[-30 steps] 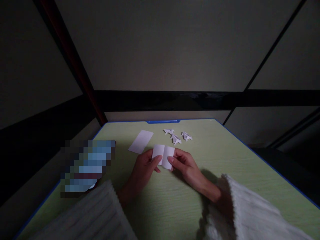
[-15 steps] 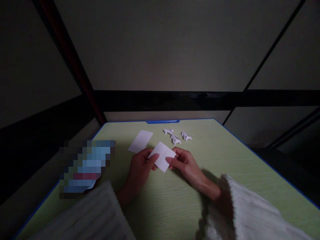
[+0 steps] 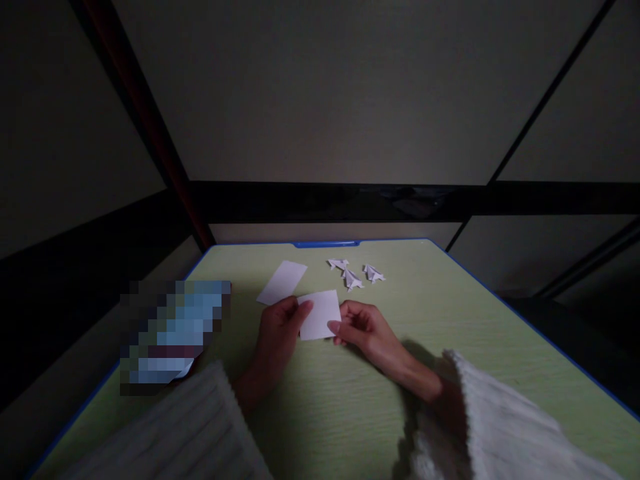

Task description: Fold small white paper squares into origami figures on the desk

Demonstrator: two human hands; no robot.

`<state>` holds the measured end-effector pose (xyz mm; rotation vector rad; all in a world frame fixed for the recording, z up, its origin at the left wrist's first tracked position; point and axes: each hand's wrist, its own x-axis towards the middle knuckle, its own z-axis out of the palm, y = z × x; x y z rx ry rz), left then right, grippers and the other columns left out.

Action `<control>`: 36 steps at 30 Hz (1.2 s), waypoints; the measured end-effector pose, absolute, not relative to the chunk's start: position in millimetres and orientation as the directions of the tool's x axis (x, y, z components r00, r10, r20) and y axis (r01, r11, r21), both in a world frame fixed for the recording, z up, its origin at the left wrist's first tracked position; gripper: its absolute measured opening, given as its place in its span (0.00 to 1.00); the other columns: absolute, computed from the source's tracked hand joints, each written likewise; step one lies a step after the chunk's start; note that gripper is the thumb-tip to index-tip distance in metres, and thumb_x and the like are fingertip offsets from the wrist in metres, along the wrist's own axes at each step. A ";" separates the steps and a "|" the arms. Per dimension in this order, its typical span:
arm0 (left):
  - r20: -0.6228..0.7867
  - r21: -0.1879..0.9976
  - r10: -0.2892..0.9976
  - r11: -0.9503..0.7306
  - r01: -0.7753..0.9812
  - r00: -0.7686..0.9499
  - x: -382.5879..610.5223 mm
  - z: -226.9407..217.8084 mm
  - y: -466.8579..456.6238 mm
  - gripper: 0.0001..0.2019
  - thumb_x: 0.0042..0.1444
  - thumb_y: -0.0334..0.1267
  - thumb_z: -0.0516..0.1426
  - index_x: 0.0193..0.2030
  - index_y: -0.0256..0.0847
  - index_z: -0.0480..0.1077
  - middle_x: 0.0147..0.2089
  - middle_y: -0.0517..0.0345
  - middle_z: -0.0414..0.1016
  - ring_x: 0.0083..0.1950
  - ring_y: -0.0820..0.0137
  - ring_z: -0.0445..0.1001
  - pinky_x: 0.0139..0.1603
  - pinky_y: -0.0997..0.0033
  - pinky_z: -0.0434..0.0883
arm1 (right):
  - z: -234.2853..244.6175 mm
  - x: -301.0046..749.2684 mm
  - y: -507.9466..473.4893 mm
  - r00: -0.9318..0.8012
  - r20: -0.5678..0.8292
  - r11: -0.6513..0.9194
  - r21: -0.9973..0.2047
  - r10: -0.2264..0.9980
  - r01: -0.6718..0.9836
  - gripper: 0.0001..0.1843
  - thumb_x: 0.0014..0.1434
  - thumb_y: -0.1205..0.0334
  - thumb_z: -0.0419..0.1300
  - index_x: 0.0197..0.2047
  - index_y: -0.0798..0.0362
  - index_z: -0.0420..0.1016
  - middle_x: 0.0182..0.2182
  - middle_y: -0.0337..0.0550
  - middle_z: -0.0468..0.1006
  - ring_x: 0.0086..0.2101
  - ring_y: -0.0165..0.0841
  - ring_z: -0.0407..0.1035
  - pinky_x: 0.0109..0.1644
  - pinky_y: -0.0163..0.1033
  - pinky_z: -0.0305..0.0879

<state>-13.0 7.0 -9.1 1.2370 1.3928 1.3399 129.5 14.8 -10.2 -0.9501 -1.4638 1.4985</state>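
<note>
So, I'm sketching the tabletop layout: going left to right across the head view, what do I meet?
Blurred blue item → flat paper sheet → held paper → folded paper figures.

Left hand (image 3: 277, 330) and right hand (image 3: 363, 330) pinching a white paper sheet (image 3: 320, 314) above a green table (image 3: 450, 320), second sheet (image 3: 282, 282) far left, three folded paper figures (image 3: 354, 272) beyond, blurred patch (image 3: 173, 333) left
</note>
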 end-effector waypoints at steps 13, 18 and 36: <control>0.055 0.998 0.998 -0.054 0.025 -0.039 -11.0 -9.2 5.3 0.08 0.41 0.37 0.56 0.17 0.37 0.63 0.15 0.67 0.61 0.18 0.79 0.58 0.16 0.81 0.56 | -15.0 131.3 18.1 -0.308 0.065 0.056 -0.998 0.949 -0.036 0.17 0.45 0.53 0.58 0.18 0.55 0.58 0.13 0.30 0.57 0.15 0.21 0.49 0.19 0.30 0.43; 0.047 0.999 0.998 -0.048 -0.015 -0.038 -10.5 -10.0 4.9 0.08 0.40 0.37 0.57 0.17 0.37 0.63 0.15 0.67 0.62 0.17 0.79 0.59 0.14 0.82 0.57 | -15.0 131.7 18.7 -0.308 0.063 0.050 -0.998 0.949 -0.047 0.17 0.45 0.53 0.58 0.18 0.55 0.58 0.13 0.30 0.57 0.15 0.21 0.49 0.19 0.30 0.42; 0.039 0.999 0.999 -0.040 -0.028 -0.034 -13.0 -10.0 2.7 0.06 0.40 0.34 0.57 0.27 0.36 0.66 0.23 0.62 0.69 0.23 0.75 0.67 0.19 0.80 0.62 | -13.8 132.3 17.8 -0.358 0.038 0.016 -0.998 0.933 -0.066 0.16 0.47 0.56 0.57 0.16 0.57 0.60 0.13 0.32 0.60 0.16 0.22 0.50 0.21 0.31 0.43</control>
